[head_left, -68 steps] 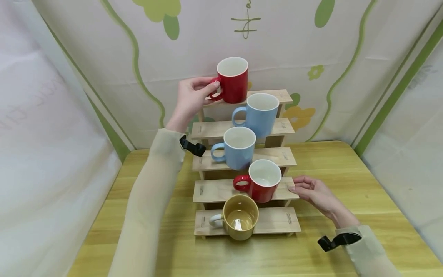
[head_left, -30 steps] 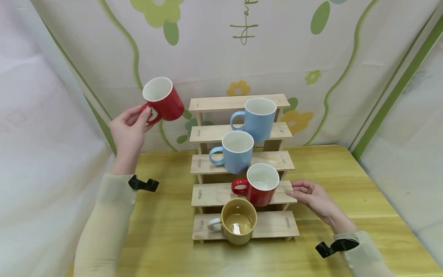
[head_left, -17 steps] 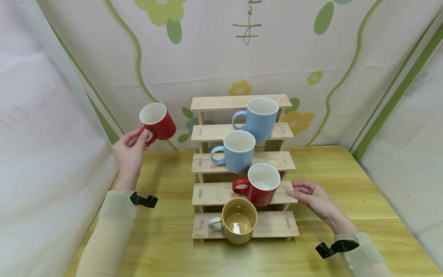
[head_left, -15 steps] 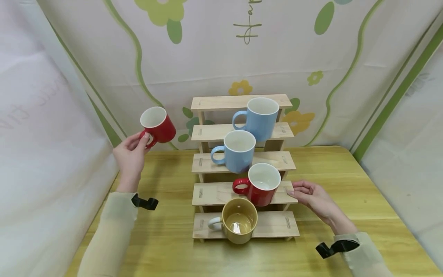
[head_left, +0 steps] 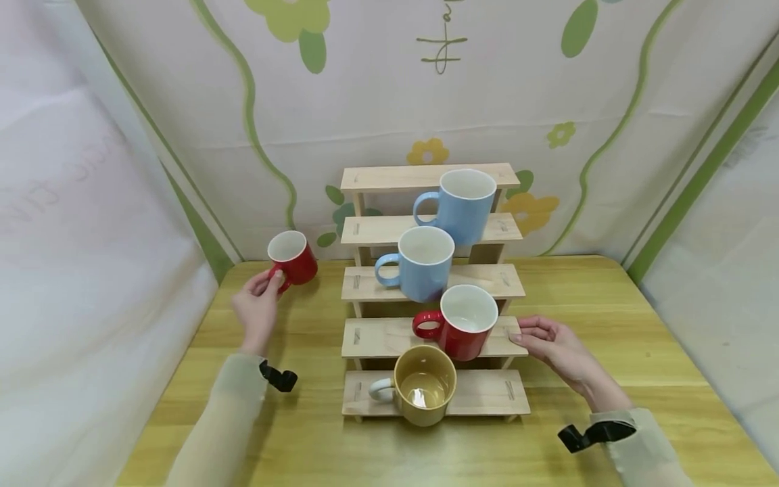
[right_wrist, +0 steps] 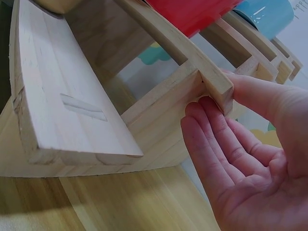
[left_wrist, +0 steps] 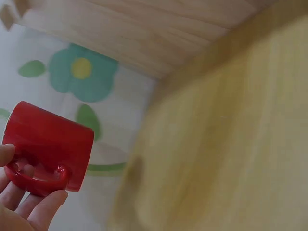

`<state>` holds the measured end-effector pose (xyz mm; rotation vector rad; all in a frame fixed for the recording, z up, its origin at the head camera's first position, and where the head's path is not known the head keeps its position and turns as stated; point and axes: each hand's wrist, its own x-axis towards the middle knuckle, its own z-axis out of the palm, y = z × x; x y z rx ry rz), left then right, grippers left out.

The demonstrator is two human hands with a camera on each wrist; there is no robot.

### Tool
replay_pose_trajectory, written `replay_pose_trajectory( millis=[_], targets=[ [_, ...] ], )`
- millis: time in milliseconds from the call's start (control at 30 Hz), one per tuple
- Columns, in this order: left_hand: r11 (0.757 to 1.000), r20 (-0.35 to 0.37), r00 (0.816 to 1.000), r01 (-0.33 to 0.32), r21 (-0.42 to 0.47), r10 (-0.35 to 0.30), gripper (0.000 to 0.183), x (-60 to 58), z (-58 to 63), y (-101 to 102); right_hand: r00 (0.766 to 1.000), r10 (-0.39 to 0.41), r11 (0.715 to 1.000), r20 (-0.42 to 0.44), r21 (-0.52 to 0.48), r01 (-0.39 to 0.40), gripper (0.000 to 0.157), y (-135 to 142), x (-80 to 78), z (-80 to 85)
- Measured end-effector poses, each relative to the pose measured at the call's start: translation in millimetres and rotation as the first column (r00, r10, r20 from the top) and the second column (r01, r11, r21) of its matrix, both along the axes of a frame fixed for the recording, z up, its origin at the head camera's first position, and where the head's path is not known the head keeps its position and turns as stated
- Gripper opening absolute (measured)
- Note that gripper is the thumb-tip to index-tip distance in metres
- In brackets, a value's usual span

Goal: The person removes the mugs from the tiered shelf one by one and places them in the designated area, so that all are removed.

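Observation:
At the back left of the table, my left hand (head_left: 258,308) grips a red mug (head_left: 299,265) by its handle; the white inside faces up. In the left wrist view the mug (left_wrist: 50,144) is close, thumb and fingers about the handle. My right hand (head_left: 562,355) pinches the right end of the second step from the bottom of a wooden tiered rack (head_left: 380,337). Seen from the right wrist, the thumb lies on top of the board (right_wrist: 219,86) and the fingers are below it. Another red mug (head_left: 465,341) stands on that same step.
Above it are two light blue mugs, one on the middle step (head_left: 422,277) and one on the step over that (head_left: 465,220). A mustard mug (head_left: 420,409) with a white handle sits on the lowest step. Patterned cloth (head_left: 377,88) hangs behind the wooden table (head_left: 615,304) and along its sides.
My left hand has lifted the red mug off the top step, carried it left, then lowered it toward the back left of the table. The right hand has stayed at the rack's end.

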<state>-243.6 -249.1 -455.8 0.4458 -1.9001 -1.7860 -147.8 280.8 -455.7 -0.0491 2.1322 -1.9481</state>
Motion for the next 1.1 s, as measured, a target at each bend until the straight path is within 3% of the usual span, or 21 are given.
replay_pose_trajectory(
  millis=[133,267,533,667,900,1100],
  targets=[
    [0.999,0.037,0.999,-0.013,-0.038,0.014,0.037,-1.4,-16.0,2.6,1.0,-0.007,1.0,-0.005,0.001,0.007,0.046,1.5,-0.3,1.4],
    [0.998,0.077,0.996,-0.032,-0.047,0.036,0.038,0.7,-24.6,3.1,1.0,0.003,1.0,0.0,-0.005,-0.003,0.046,1.3,-0.2,1.2],
    [0.999,0.106,0.994,-0.034,-0.022,0.036,0.04,3.9,-28.9,6.3,1.0,0.004,1.0,0.001,-0.028,-0.004,0.046,0.8,0.4,0.2],
    [0.999,0.094,0.995,-0.024,0.049,0.02,0.035,3.8,-32.0,10.0,1.0,0.007,0.999,0.0,-0.035,-0.007,0.045,0.8,0.1,-0.1],
    [0.999,0.099,0.995,-0.022,0.046,0.018,0.031,4.2,-37.0,16.3,1.0,0.003,0.999,-0.003,-0.034,-0.003,0.045,1.1,0.3,-1.7],
    [0.995,0.092,0.996,-0.012,0.102,0.003,0.031,1.7,-43.6,18.5,1.0,-0.003,0.999,0.001,-0.038,0.003,0.043,1.2,0.0,-2.4]
  ],
)
